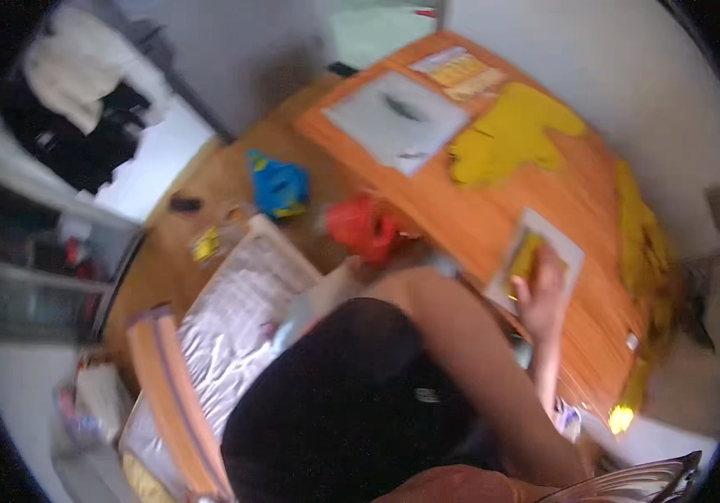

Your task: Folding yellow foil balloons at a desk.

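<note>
At three o'clock, the right hand (542,289) lies over a gold piece (525,257) on a white sheet (572,251), perhaps to steady it; blur hides whether its grip pinches or merely rests. The sheet probably serves as a backing on the orange worktop (595,306). A yellow spread (511,134) lies flat towards two o'clock, perhaps keeping the near area free. The left hand is out of view.
</note>
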